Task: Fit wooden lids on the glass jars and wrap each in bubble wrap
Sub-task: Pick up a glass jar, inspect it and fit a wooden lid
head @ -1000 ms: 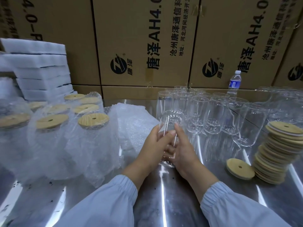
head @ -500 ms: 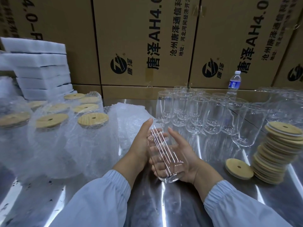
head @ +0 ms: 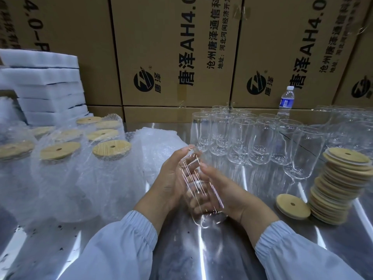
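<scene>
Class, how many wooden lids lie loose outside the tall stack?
1: the loose lid lies flat on the table, just left of the stack; others may hide behind it.

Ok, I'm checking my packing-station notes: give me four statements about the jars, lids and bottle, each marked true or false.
1. The left hand and right hand hold one unlidded glass jar. True.
2. The loose lid sits on that jar. False: it lies on the table beside the lid stack.
3. The wrapped jars carry wooden lids. True.
4. The water bottle lies on its side. False: it stands upright.
</scene>
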